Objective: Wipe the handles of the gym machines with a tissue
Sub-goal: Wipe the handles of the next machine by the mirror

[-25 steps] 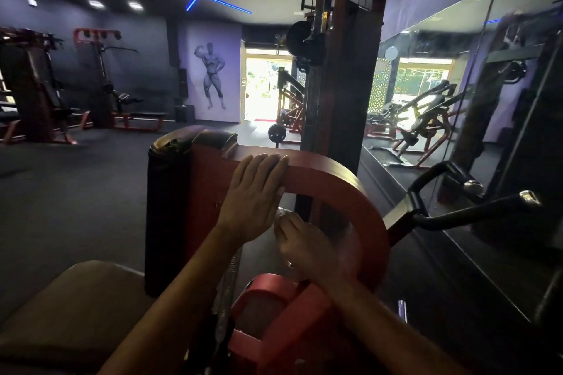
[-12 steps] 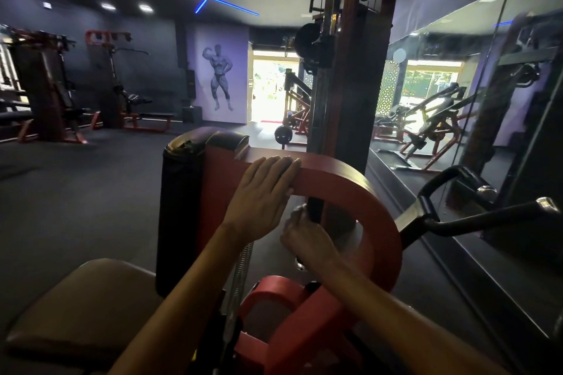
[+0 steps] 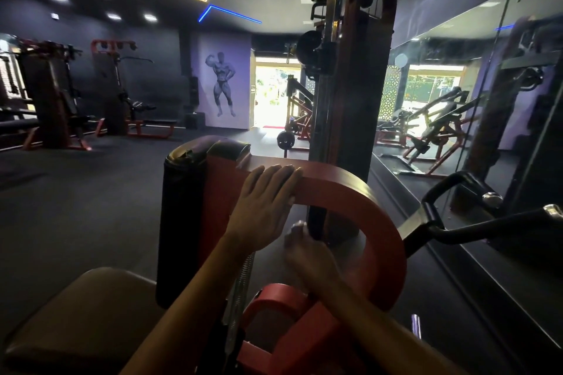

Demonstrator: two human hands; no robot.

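Dim gym, dark floor, mirror wall (image 3: 475, 106) on the right. Tissue (image 3: 298, 225) is a small white wad at the right hand's fingertips, inside the curve of the red arm (image 3: 365, 210) of the near machine, just beside its dark upright. Right hand (image 3: 307, 250) is blurred, fingers curled around the tissue. Left hand (image 3: 265, 207) lies flat on top of the red arm, fingers straight, holding nothing. Black pad (image 3: 179, 210) stands left of that hand, tan seat (image 3: 79, 316) below. Black handle (image 3: 487, 225) sticks out right, well apart from both hands. Bodybuilder mural (image 3: 224, 84) on far wall beside the bright doorway.
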